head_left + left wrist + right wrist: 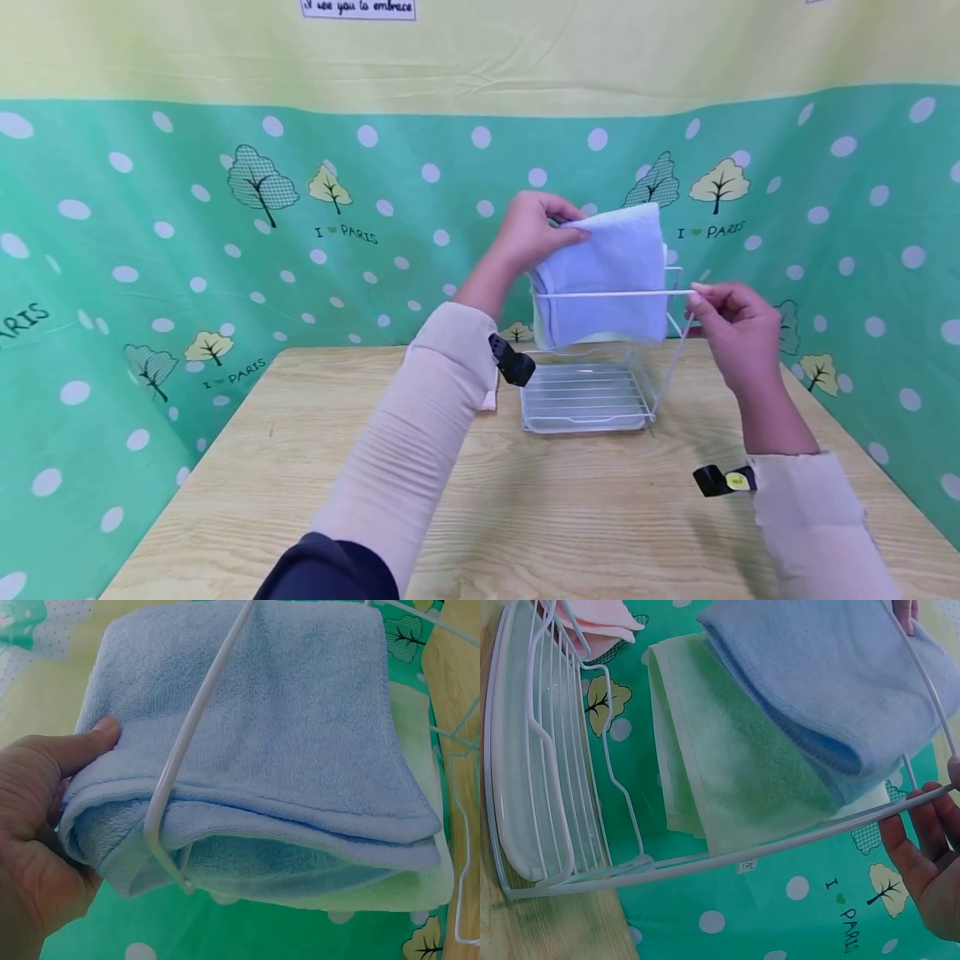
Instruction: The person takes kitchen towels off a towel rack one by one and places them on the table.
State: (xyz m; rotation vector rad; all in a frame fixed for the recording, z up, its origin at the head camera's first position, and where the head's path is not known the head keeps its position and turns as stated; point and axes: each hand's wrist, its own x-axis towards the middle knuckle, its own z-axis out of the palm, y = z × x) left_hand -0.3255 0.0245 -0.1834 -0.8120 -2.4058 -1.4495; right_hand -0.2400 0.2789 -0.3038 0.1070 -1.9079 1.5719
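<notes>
My left hand (528, 233) pinches the upper left edge of a folded light-blue towel (607, 262), thumb on its near face. The towel hangs behind the front top rail of a white wire rack (705, 862), its lower folds sagging below that rail. Behind it, a pale green towel (735, 750) hangs folded at the rack's back. My right hand (738, 329) grips the rack's top right front corner with thumb and fingers. At the rack's base, a wire shelf sits over a shallow translucent tray (514, 742).
A pink cloth (604, 622) lies behind and left of the rack, partly hidden by the left forearm in the head view. The rack stands toward the back of the wooden table (555, 517). A green and yellow patterned curtain (420, 208) hangs behind it.
</notes>
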